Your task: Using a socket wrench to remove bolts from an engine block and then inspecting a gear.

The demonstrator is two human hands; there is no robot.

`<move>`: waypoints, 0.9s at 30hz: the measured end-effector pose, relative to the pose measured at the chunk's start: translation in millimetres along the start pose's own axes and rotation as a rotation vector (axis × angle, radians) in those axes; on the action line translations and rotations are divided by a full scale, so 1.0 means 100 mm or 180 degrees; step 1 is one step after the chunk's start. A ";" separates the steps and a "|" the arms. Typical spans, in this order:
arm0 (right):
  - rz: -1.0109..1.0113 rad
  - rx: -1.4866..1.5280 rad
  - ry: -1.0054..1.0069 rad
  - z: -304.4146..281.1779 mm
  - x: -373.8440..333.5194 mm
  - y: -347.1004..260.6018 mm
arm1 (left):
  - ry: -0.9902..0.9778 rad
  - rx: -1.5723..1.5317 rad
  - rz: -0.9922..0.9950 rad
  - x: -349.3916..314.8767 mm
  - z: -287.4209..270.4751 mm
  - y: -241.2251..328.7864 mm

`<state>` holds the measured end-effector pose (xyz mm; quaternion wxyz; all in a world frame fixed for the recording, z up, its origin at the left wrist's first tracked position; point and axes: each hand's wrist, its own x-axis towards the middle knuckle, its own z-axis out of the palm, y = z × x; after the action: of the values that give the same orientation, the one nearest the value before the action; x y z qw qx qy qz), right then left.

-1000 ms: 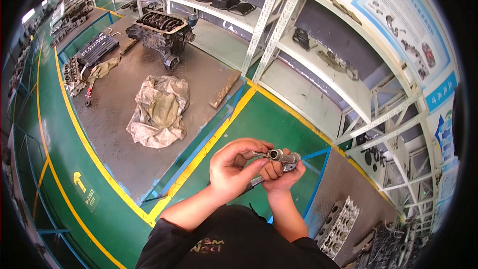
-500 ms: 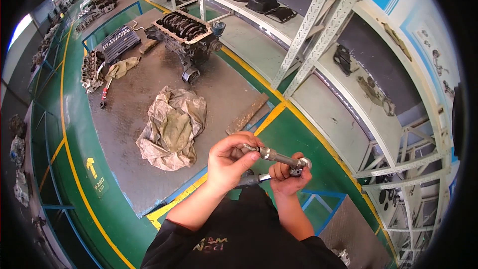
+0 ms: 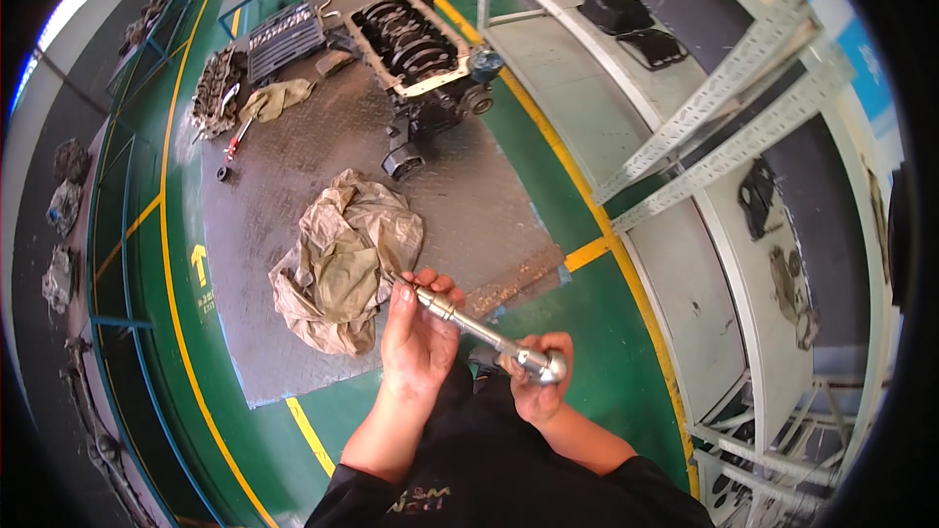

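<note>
A silver extension bar (image 3: 476,330) slants down to the right between my hands, fitted to the round head of a ratchet wrench (image 3: 555,368). My left hand (image 3: 419,344) grips the upper end of the bar, thumb along it. Around the ratchet head, the fingers of my right hand (image 3: 536,393) are closed. The ratchet's handle is mostly hidden by the hand and my dark clothing. Just beyond my left hand lies a crumpled beige cloth (image 3: 303,298) on the metal floor plate (image 3: 469,200).
An upturned engine block (image 3: 416,49) stands at the far side. Left of it are a grey tool tray (image 3: 284,42), a cylinder head (image 3: 217,96), a rag (image 3: 279,99) and a red-handled tool (image 3: 236,143). White shelving (image 3: 675,279) with parts lines the right.
The extension bar has swung from nearly level to slanting more steeply, its ratchet end lower and nearer me. My left hand has turned palm up, and the whole view has shifted.
</note>
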<state>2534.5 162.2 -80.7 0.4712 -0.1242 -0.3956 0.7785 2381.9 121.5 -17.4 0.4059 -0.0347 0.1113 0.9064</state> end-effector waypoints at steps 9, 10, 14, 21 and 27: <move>-0.0555 -0.3138 -0.2871 -0.14 1.75 0.53 | 0.0567 -0.1035 -0.0814 1.63 -0.75 0.04; -0.0588 -0.3508 -0.3187 -0.24 1.89 0.62 | 0.0473 -0.1135 -0.0928 1.84 -0.87 0.00; -0.0347 -0.3938 -0.4104 -0.70 2.41 1.09 | 0.0317 -0.1198 -0.1083 2.51 -1.46 -0.13; 0.0465 -0.4030 -0.4671 -1.23 3.16 1.81 | 0.0597 -0.0822 -0.1200 3.47 -2.08 -0.30; 0.0740 -0.4409 -0.4564 -1.44 3.51 1.83 | 0.0357 -0.0728 -0.1167 3.81 -2.05 -0.42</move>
<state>2315.2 481.8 -246.5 -0.1334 0.0893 -0.9374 0.3089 2152.5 379.0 -282.7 0.5505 -0.1504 0.0221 0.8209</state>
